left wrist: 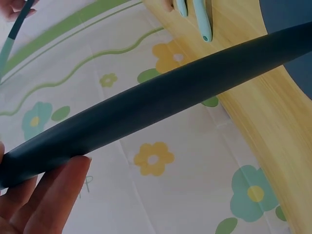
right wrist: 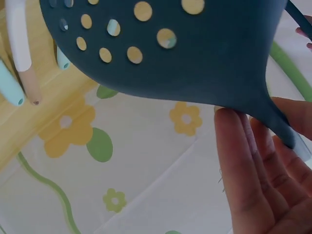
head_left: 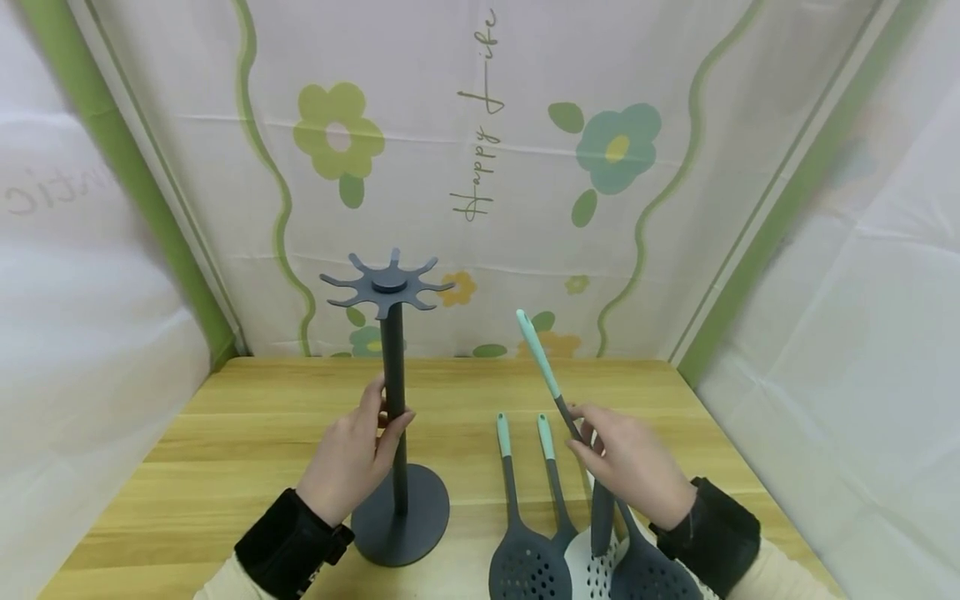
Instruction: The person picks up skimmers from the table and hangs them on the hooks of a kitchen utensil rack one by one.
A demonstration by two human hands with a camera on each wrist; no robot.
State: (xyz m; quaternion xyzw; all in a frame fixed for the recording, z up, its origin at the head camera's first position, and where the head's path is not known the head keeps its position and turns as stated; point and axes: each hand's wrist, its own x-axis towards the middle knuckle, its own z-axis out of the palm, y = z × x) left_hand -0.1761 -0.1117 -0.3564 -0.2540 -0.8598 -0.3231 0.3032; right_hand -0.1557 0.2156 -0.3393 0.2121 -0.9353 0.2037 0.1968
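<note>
A dark utensil stand (head_left: pixel 393 358) stands upright on its round base, a ring of hook arms at its top. My left hand (head_left: pixel 348 462) grips its pole about halfway up, thumb on the near side. With my right hand (head_left: pixel 633 454) I pinch a dark skimmer (right wrist: pixel 219 63) by its neck. Its mint handle (head_left: pixel 537 354) points up and to the left, and its perforated head hangs below the hand. Holes across the broad head show in the right wrist view. In the left wrist view the dark pole (left wrist: pixel 146 97) runs diagonally past my fingertips (left wrist: pixel 73 180).
Several utensils lie on the wooden table (head_left: pixel 247 433) at the front right, including a dark perforated one (head_left: pixel 513 550) with a mint handle and a white perforated one (head_left: pixel 579 567). A patterned cloth (head_left: pixel 420 192) rises behind the table, with white cloth at both sides.
</note>
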